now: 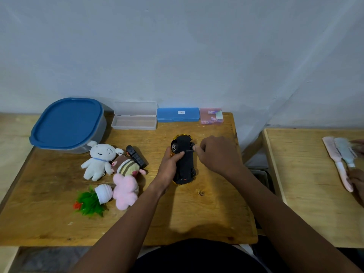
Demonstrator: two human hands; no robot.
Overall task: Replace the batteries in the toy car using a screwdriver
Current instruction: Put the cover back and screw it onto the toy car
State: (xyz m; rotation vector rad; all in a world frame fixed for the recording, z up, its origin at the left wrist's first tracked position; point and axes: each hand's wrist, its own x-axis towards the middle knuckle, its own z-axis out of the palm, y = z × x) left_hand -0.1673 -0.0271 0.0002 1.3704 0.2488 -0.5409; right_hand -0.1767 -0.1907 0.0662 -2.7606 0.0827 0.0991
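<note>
The gold toy car (185, 164) lies tipped with its black underside up in the middle of the wooden table (197, 213). My left hand (170, 164) grips the car's left side, thumb across the underside. My right hand (218, 152) pinches a small dark screwdriver (190, 151) whose tip meets the underside near the far wheels. The screwdriver's handle is mostly hidden by my fingers. No batteries are in sight.
Left of the car lie a black remote (136, 157), plush toys (100, 160) and a tipped fake plant (92, 200). Along the wall stand a blue-lidded tub (67, 123), an open clear case (135, 117), a blue case (178, 114) and a pink box (211, 115). Hairbrushes (340, 160) lie on the right table.
</note>
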